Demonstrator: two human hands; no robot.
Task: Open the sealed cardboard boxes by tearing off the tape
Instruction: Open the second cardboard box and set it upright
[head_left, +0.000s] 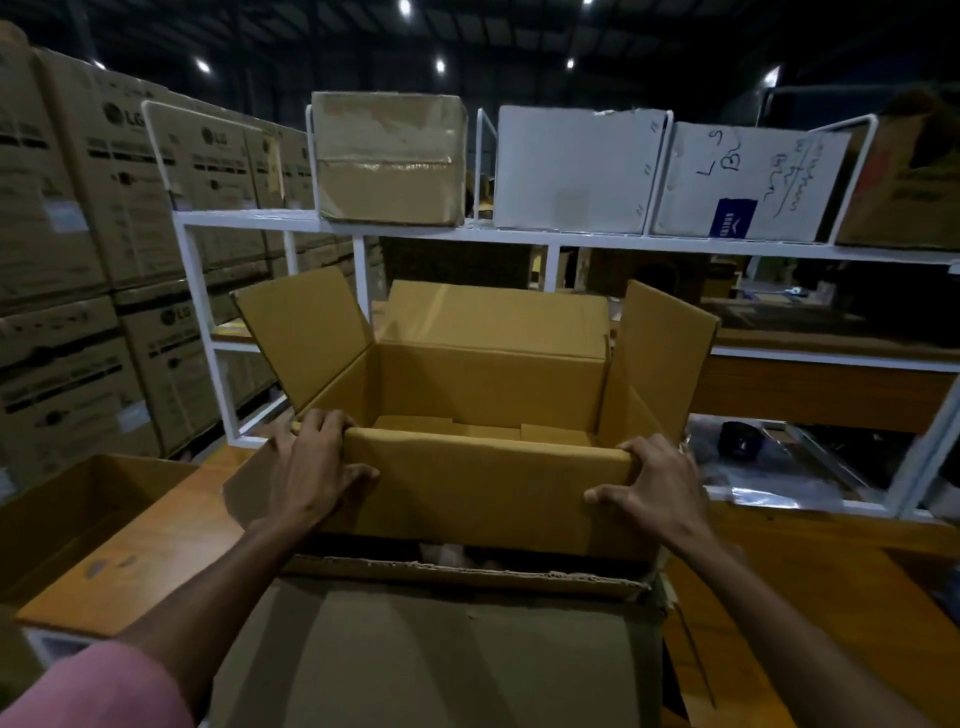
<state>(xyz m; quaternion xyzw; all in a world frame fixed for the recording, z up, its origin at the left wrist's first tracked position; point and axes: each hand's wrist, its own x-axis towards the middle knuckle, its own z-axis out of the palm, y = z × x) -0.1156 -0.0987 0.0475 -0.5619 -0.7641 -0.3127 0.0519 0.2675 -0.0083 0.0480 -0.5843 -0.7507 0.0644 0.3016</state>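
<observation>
A brown cardboard box (483, 379) stands open in front of me, its left, right and far flaps raised and its inside bare. The near flap (483, 488) is folded down over the front wall. My left hand (317, 467) grips the flap's left corner, fingers curled over the fold. At the flap's right corner my right hand (654, 480) grips it, thumb on the outer face. Below the open box lies a grey-brown cardboard box (441, 649) with a torn top edge. I see no tape on the open box.
A white metal rack (519, 236) behind holds a taped brown box (389, 161) and two white boxes (576, 171). Stacks of printed cartons (78, 234) fill the left. An open box (67, 519) sits at my left on a wooden table (810, 582).
</observation>
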